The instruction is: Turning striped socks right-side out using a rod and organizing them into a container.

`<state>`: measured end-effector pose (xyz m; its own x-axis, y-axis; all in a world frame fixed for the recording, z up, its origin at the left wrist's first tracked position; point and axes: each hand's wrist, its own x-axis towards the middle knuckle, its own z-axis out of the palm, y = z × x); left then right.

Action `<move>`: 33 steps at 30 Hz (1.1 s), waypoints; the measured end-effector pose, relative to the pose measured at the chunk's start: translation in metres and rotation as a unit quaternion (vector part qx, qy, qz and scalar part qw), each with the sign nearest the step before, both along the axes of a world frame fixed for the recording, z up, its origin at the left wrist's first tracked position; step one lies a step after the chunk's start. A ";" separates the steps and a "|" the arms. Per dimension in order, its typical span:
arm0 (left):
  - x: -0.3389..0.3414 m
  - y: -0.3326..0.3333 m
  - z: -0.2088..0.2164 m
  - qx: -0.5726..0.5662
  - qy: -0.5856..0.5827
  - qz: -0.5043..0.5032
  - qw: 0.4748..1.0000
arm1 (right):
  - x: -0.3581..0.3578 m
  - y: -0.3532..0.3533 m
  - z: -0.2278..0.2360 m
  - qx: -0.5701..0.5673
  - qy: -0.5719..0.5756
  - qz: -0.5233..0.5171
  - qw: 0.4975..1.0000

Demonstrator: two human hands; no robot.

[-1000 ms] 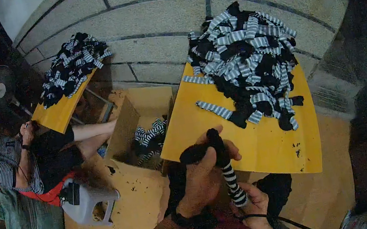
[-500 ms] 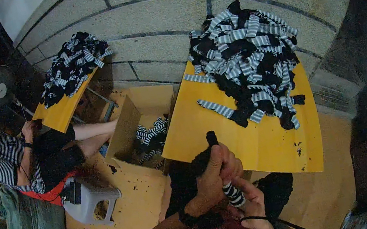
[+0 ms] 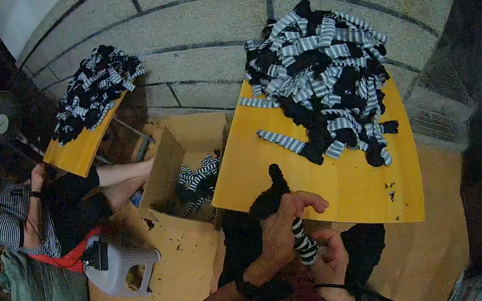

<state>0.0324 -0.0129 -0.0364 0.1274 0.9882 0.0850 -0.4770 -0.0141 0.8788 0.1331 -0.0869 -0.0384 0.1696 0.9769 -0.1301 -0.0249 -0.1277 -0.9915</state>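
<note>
A knitted sock, or a sock-like tube, lies between my hands above my lap. Its fuzzy black end points up past my left hand; the black-and-white striped end runs down toward my right hand. My left hand is closed around the middle, with a finger stretched out to the right. Curled fingers of my right hand pinch the lower striped end. Just ahead, a large heap of similar striped and black pieces covers the back of a yellow tabletop. One piece lies at the heap's near left edge.
Left of the table stands an open cardboard box with striped pieces inside. Farther left, a person sits by a second yellow table with another heap. A grey plastic stool, green sacks and a fan are nearby.
Fingers of my left hand have loosened and one now stretches out. My right hand has drawn down slightly, and more of the striped part shows between the hands.
</note>
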 end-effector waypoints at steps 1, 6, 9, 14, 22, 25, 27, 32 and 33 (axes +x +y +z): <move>-0.001 0.000 -0.001 0.010 -0.016 -0.017 1.000 | 0.001 0.000 -0.004 0.007 -0.035 -0.001 0.999; -0.003 -0.005 -0.014 0.044 -0.075 -0.077 0.993 | 0.003 0.002 -0.025 0.047 -0.042 -0.014 0.998; 0.000 -0.016 0.011 0.083 0.310 -0.078 0.944 | 0.004 0.010 -0.024 0.135 -0.097 -0.032 0.986; 0.004 -0.026 0.012 0.072 0.263 -0.081 0.959 | 0.012 0.009 -0.045 0.095 -0.016 -0.025 0.995; -0.008 -0.012 0.005 -0.078 -0.051 -0.081 0.992 | 0.032 -0.004 -0.015 0.036 -0.026 0.094 0.995; -0.009 -0.007 0.019 -0.036 -0.033 -0.060 0.997 | 0.028 -0.012 -0.010 0.077 -0.052 0.073 0.993; -0.004 -0.006 0.020 -0.086 -0.082 -0.081 0.990 | 0.020 -0.013 -0.009 0.123 -0.083 0.020 0.989; 0.022 -0.035 0.008 -0.006 0.149 -0.073 0.986 | -0.002 -0.002 -0.010 0.217 -0.119 -0.175 0.953; 0.027 -0.038 0.007 0.016 0.060 -0.104 0.993 | -0.001 0.000 -0.013 0.241 -0.157 -0.201 0.936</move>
<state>0.0597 -0.0505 -0.0294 0.3398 0.9363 0.0889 -0.3654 0.0444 0.9298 0.1325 -0.0865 -0.0515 0.4919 0.7583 0.4277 0.3271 0.2943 -0.8980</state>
